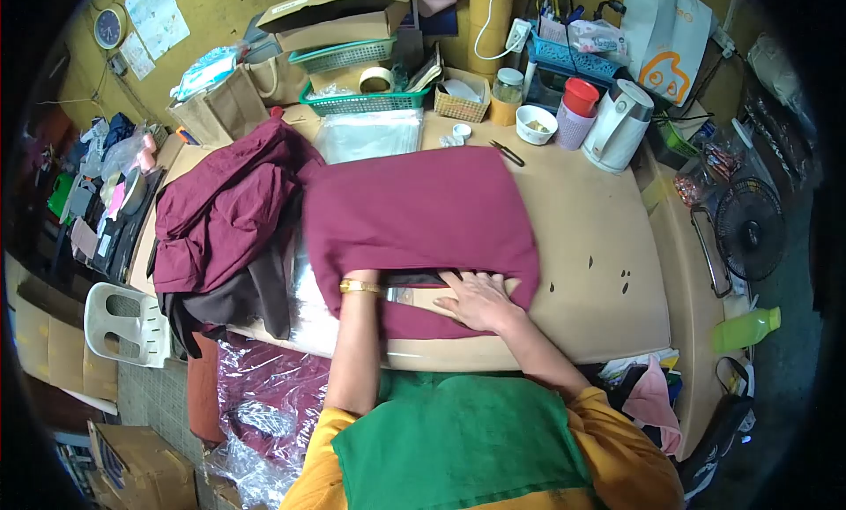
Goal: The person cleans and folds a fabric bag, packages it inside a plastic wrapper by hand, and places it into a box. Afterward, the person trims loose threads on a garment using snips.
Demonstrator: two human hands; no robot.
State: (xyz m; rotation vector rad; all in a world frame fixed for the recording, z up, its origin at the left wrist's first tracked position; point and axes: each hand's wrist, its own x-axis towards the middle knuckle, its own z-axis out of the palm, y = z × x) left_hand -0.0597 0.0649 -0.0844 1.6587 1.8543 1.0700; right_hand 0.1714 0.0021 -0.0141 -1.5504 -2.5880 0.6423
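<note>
A maroon cloth piece [423, 206], possibly a garment, lies spread on the table before me, its near side gaping to show a dark lining and the table surface. My left hand is inside this opening, hidden under the cloth; only the forearm and the wrist with a gold band [359, 286] show. My right hand [480, 300] rests flat at the right end of the opening, fingers spread, fingertips at the cloth's edge. To the left a heap of maroon and dark garments [225, 210] hangs partly over the table edge.
A brown-topped table [599, 219] carries clear plastic bags [370, 135], black thread snips [508, 154], a white bowl [535, 125] and a white kettle [619, 126]. Green baskets [366, 103] stand at the back. A white plastic chair [128, 325] is on the left, a black fan [749, 228] right.
</note>
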